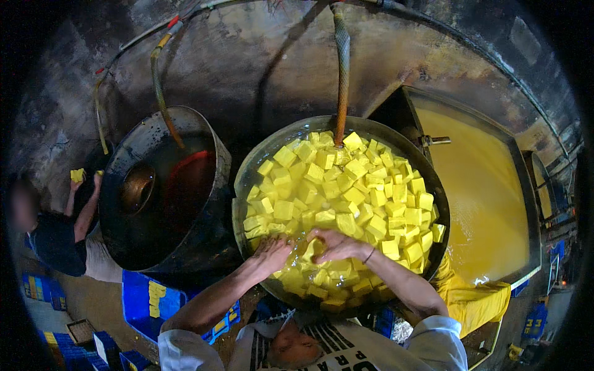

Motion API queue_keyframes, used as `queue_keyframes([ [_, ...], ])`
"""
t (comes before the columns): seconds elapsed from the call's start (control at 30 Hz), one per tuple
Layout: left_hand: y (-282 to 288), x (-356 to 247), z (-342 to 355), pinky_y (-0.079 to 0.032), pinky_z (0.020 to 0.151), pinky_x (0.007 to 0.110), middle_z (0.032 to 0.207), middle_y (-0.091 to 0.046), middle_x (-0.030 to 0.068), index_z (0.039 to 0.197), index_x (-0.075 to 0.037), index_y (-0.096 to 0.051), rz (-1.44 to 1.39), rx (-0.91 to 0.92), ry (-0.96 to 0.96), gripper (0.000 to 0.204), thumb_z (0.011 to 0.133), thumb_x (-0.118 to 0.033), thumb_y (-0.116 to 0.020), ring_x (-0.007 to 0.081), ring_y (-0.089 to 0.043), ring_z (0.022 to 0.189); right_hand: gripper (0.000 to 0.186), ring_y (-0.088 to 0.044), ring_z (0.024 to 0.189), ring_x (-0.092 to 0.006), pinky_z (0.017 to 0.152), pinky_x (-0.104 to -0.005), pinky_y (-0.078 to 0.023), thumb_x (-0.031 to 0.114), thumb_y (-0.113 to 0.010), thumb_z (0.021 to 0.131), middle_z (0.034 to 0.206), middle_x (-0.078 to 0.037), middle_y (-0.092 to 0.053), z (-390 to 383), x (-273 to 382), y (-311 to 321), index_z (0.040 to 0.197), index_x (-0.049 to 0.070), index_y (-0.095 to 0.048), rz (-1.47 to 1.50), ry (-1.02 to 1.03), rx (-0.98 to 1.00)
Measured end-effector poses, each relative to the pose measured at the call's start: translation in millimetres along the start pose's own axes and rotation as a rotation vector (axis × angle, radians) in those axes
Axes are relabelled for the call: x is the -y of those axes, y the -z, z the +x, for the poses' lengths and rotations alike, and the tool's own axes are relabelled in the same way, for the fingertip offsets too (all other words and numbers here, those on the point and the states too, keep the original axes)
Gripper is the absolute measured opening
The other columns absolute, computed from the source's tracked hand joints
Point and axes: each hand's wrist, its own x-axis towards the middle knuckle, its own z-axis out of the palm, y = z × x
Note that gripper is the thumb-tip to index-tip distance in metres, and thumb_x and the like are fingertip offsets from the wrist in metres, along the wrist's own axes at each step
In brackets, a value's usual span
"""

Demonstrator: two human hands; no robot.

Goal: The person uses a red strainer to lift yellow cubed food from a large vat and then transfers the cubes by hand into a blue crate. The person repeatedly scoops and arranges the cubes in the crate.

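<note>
A wide round metal vat holds yellowish water crowded with yellow tofu blocks. At its near side my right hand curls, thumb and fingers bent, around one tofu block at the water's surface. Just left of it, my left hand reaches down among the blocks by the near-left rim. Its back shows, but the fingertips are hidden in the water and blocks, so its grip cannot be made out. Both forearms come over the near rim.
A hose hangs into the vat's far side. Left stands a dark drum with a metal pot inside; beyond it a person holds yellow blocks. Right is a tank of yellow liquid, with yellow cloth before it. A blue crate stands lower left.
</note>
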Motion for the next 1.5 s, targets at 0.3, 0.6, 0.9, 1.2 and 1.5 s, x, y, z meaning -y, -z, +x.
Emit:
queue_keyframes([
  [0.3,80.2,23.3,19.9,-0.043,0.089,0.041,0.111,-0.054,0.0173,0.107,-0.004,-0.059,-0.302,-0.081,-0.125,0.041,0.067,-0.003,-0.068,0.0348,-0.051,0.107,0.032,-0.058,0.085,-0.0145,0.078,-0.0298,-0.049,0.02,-0.074,0.076,0.093,-0.007,-0.063,40.9,-8.0,101.0,0.096,0.0,-0.059,0.194,-0.096,-0.219],
  [0.6,72.5,55.4,90.4,-0.047,0.085,0.039,0.1,-0.061,0.0185,0.095,0.0,-0.063,0.008,0.377,0.006,0.033,0.063,-0.008,-0.066,0.0329,-0.057,0.099,0.051,-0.061,0.102,-0.0321,0.084,-0.0407,-0.05,0.044,-0.06,0.08,0.109,-0.02,-0.063,141.3,-53.2,73.2,0.106,0.0,-0.063,-0.533,-0.547,-0.363],
  [0.9,87.1,65.5,57.6,-0.045,0.092,0.036,0.12,-0.054,0.0174,0.115,-0.005,-0.06,-0.573,0.002,0.127,0.046,0.074,-0.022,-0.074,0.028,-0.052,0.112,0.049,-0.058,0.1,-0.021,0.087,-0.0303,-0.045,0.033,-0.077,0.072,0.11,-0.011,-0.061,68.3,-46.2,113.0,0.109,0.005,-0.061,0.322,-0.16,-0.224],
  [1.2,68.1,-4.2,132.0,-0.05,0.077,0.039,0.097,-0.058,0.0074,0.102,-0.007,-0.055,-2.352,-0.572,0.192,0.023,0.084,-0.022,-0.051,0.0212,-0.058,0.088,0.027,-0.06,0.08,-0.0103,0.073,-0.0237,-0.047,0.009,-0.072,0.077,0.091,-0.003,-0.065,28.2,-6.3,114.7,0.101,0.0,-0.064,0.664,-0.088,-0.415],
  [1.5,56.5,-45.7,155.0,-0.048,0.081,0.035,0.1,-0.061,0.0048,0.103,-0.009,-0.056,-2.683,-0.829,0.226,0.036,0.092,-0.037,-0.036,0.0187,-0.059,0.09,0.022,-0.057,0.086,-0.0149,0.076,-0.0278,-0.046,0.008,-0.068,0.08,0.089,-0.008,-0.06,44.1,18.9,92.1,0.098,0.001,-0.057,0.165,0.064,-0.663],
])
